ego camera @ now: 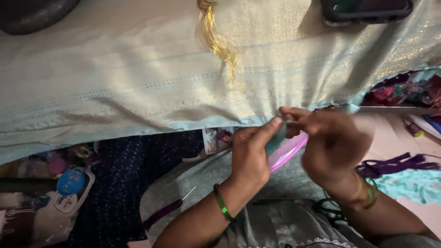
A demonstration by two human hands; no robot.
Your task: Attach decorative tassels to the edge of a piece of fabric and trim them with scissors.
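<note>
A pale blue-green fabric (138, 78) with woven gold patterning is spread across the upper view, its lower edge hanging just above my hands. My left hand (250, 154) pinches the fabric's edge between thumb and forefinger, a green bangle on its wrist. My right hand (333, 147), blurred by motion, pinches the same edge just to the right, fingertips almost touching the left hand's. A pink translucent strip (287, 151) lies between and below the hands. A tassel of gold threads (218, 41) lies on the fabric above them.
A dark phone (365, 10) rests on the fabric at top right, a dark rounded object (32, 14) at top left. Purple threads (397, 164) and teal cloth (409, 186) lie at right. Dark printed cloth (124, 183) and colourful clutter (69, 181) sit lower left.
</note>
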